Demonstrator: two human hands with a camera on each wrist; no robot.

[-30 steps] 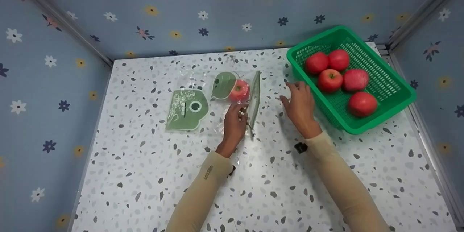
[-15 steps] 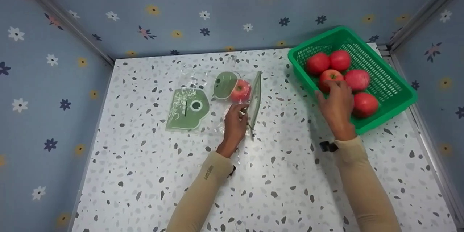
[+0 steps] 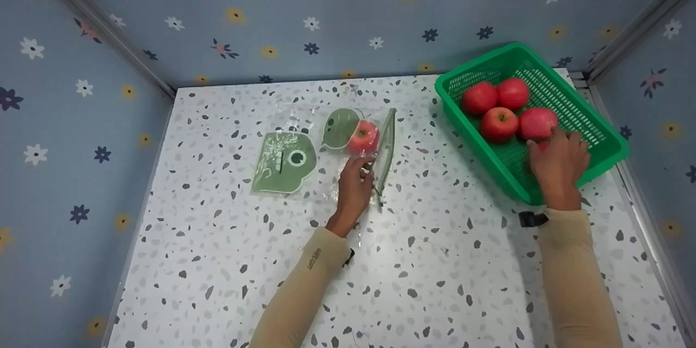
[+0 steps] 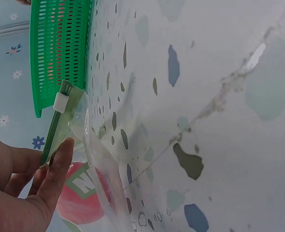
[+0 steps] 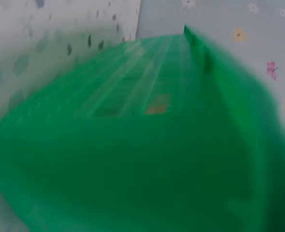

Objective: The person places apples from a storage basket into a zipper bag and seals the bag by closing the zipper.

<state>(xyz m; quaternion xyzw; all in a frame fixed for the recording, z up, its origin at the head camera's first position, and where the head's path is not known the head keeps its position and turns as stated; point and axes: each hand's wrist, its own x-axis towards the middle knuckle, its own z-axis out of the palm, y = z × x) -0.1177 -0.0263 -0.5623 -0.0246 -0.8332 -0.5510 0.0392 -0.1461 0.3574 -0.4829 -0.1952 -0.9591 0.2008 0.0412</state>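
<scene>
My left hand (image 3: 354, 187) pinches the green zip edge (image 4: 58, 123) of a clear zipper bag (image 3: 340, 166), which lies flat with a green cartoon print. A white slider (image 4: 61, 103) sits near the end of that zip. Inside the bag, close to its opening, is one red apple (image 3: 363, 137). My right hand (image 3: 563, 166) reaches into the green basket (image 3: 489, 166), its fingers curled round the apple (image 3: 543, 145) nearest me, which the hand mostly covers. In the right wrist view the blurred basket wall (image 5: 123, 169) hides that hand.
Several other red apples (image 3: 499, 124) lie in the basket, at its far and left parts. The basket stands at the back right of the speckled table (image 3: 413, 277). Flower-patterned walls (image 3: 326, 5) enclose the table at the back and both sides.
My right hand has moved right from beside the basket, over its rim and onto the nearest apple inside. The left hand has kept its hold on the bag's edge.
</scene>
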